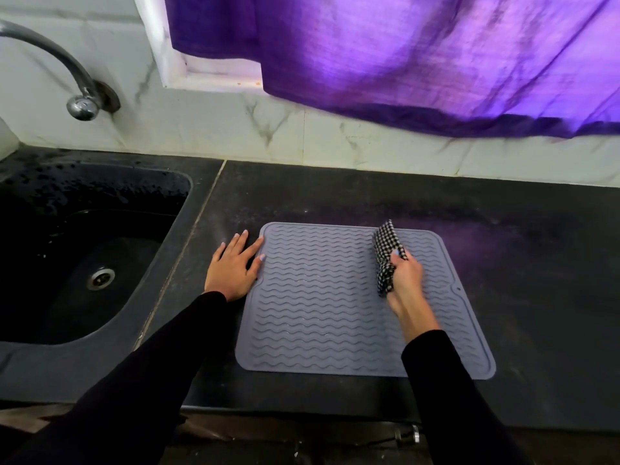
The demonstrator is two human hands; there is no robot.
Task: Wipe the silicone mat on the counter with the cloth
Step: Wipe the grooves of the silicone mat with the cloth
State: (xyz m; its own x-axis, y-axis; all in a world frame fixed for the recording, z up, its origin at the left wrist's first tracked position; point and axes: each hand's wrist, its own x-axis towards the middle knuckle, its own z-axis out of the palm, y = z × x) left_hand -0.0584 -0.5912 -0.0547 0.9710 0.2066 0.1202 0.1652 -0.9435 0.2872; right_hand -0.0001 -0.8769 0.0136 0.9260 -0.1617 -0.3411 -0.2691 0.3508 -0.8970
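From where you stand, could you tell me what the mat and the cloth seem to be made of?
Mat: looks like matte grey silicone or rubber, moulded with wavy ridges and a raised rim. Cloth: seems a woven fabric, black-and-white checked, bunching softly in the right hand.

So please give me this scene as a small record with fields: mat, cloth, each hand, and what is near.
mat: grey silicone mat, flat on dark counter
cloth: checked cloth, bunched, over mat's far right part
right hand: right hand grips cloth
left hand: left hand flat on counter, fingertips at mat's left edge
near: sink and tap to the left; purple curtain behind
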